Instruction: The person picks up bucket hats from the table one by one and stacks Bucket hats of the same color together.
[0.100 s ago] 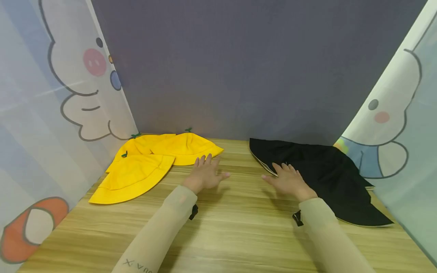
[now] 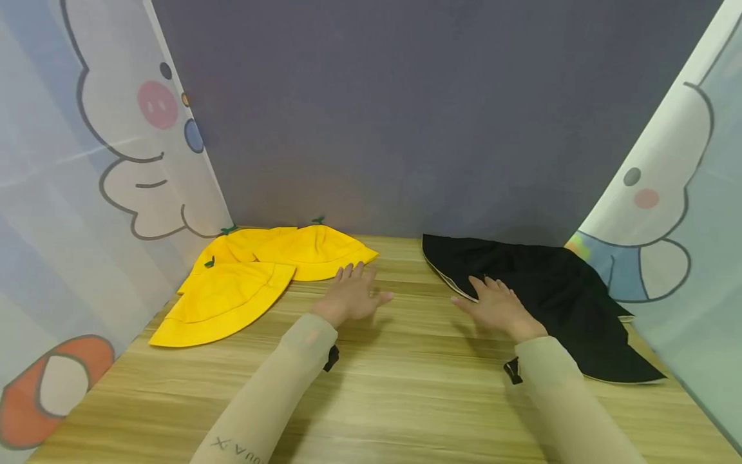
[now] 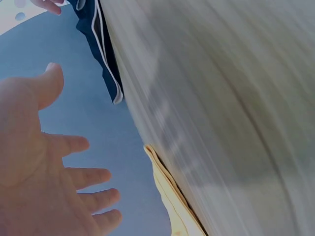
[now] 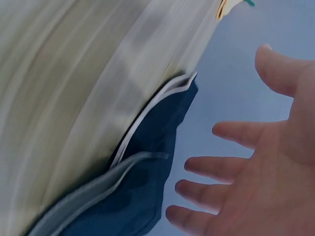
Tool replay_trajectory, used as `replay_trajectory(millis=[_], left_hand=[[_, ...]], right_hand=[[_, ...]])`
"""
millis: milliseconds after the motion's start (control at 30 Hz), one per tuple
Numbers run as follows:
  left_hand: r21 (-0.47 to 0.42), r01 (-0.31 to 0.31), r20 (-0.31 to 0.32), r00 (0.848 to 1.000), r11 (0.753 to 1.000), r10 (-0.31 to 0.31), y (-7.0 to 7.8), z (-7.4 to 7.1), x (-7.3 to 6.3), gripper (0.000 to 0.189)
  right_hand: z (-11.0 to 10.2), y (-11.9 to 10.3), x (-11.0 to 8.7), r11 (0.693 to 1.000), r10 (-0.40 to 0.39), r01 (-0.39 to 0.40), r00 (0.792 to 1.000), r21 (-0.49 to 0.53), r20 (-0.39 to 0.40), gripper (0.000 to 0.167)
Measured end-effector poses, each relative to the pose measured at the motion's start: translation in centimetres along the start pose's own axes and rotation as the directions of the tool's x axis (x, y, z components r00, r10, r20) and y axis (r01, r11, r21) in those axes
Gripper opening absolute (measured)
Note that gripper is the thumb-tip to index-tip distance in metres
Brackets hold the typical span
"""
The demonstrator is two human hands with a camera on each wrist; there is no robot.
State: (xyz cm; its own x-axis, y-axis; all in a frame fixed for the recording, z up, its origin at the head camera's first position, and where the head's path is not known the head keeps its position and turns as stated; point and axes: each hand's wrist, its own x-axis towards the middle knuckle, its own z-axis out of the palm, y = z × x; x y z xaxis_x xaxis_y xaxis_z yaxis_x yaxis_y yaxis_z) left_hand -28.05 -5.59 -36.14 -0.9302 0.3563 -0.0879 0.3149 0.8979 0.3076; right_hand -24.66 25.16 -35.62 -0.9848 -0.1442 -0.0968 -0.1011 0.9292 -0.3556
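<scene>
My left hand (image 2: 350,298) hovers over the table with fingers spread, just in front of a yellow bucket hat (image 2: 315,251). Its palm and straight fingers hold nothing in the left wrist view. Another yellow hat (image 2: 226,296) lies nearer on the left, overlapping a third, partly hidden yellow hat (image 2: 240,243); small green sprouts top them. My right hand (image 2: 500,308), also spread and holding nothing, overlaps the left edge of the black hats (image 2: 562,290) in the head view. The right wrist view has a gap between its fingertips and a dark hat (image 4: 123,196) with a pale-edged brim.
The wood-grain table (image 2: 394,399) runs back to a plain grey wall (image 2: 371,116). Cartoon-printed curtains stand on both sides, the left curtain (image 2: 52,193) beside the yellow hats and the right curtain (image 2: 713,309) beside the black ones.
My right hand has shifted slightly to the right, over the black hats' edge. The left hand has barely moved, and the hats lie as before.
</scene>
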Motion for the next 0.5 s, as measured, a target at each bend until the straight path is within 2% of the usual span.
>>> replay_trajectory(millis=[233, 500], left_hand=[[-0.009, -0.049, 0.006, 0.999, 0.999, 0.049, 1.0, 0.0, 1.1, 0.076], [0.001, -0.126, 0.074, 0.989, 0.992, 0.126, 3.2, 0.4, 1.7, 0.074]], right_hand=[[-1.2, 2.3, -0.9, 0.999, 0.013, -0.014, 1.000, -0.047, -0.026, 0.087], [-2.6, 5.8, -1.5, 0.991, 0.088, -0.091, 0.995, -0.099, -0.040, 0.087]])
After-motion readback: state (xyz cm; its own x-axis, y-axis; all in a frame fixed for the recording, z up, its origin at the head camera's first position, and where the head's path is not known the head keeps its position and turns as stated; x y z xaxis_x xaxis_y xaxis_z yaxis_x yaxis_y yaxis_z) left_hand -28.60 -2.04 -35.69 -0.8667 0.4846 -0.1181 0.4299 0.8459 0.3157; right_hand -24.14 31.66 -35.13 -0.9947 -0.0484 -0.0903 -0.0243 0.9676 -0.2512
